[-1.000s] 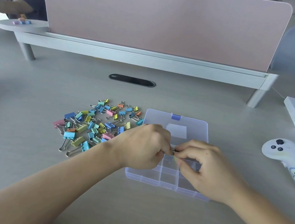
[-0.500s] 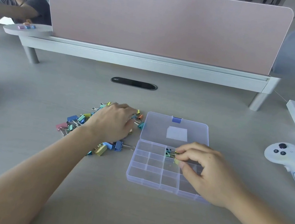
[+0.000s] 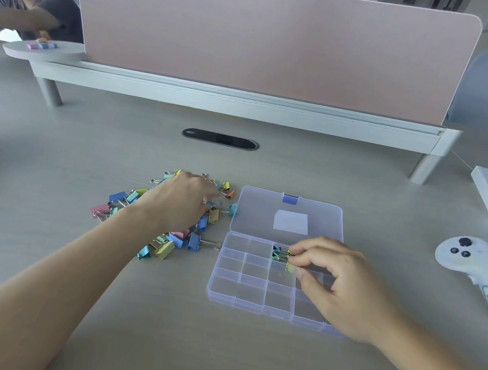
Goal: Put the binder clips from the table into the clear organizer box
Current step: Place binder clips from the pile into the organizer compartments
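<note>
Back over the binder clips (image 3: 166, 246) goes the left hand (image 3: 180, 202) (grip hidden under the knuckles, cannot tell), pile on the worktop (image 3: 89, 143) just left of the clear organizer box (image 3: 237, 287); right hand (image 3: 343, 287) pinches a yellow clip (image 3: 289, 267) over a far compartment.

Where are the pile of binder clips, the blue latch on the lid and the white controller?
pile of binder clips (image 3: 165, 249), head view, on a yellow clip at its near edge
blue latch (image 3: 290, 199), head view, on its middle
white controller (image 3: 476, 266), head view, on its rounded head below the buttons
</note>
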